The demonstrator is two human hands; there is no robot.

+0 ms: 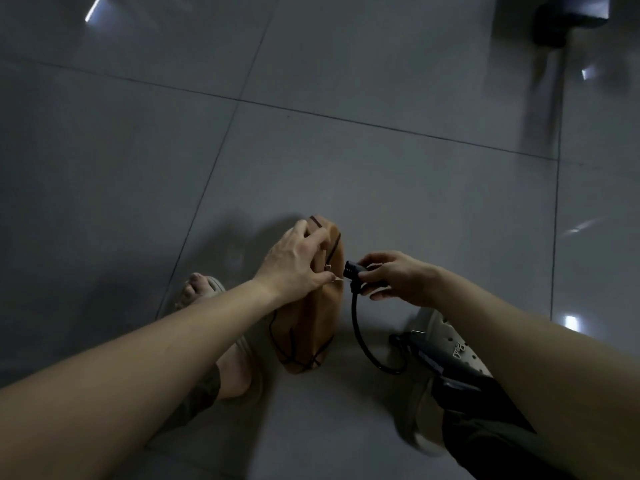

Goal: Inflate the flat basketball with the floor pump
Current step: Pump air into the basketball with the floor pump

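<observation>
Between the person's feet (235,370) on the tiled floor (381,174) the flat basketball (311,327) stands on edge, the left hand (298,261) gripping its top rim, the right hand (394,277) pinching the nozzle (351,271) of the pump hose (360,337) just beside it, wide tiles stretching beyond

Dim, grey indoor view with wide-angle bending.
The flat basketball (311,317) lies in the sharpest part of the view. Beyond it and to its left a soft shadow (239,244) spreads over the glossy floor tiles (381,188). Small white glints show on the tiles: one (93,8) far beyond the basketball to the left, another (571,322) to its right. Far beyond it to the right a dark object (568,19) is smeared by blur. Tile joints bow, and the forearms (138,368) nearer than the basketball swell toward the corners. Colours are muted; the pump hose head (351,271) just right of it reads near-black.
</observation>
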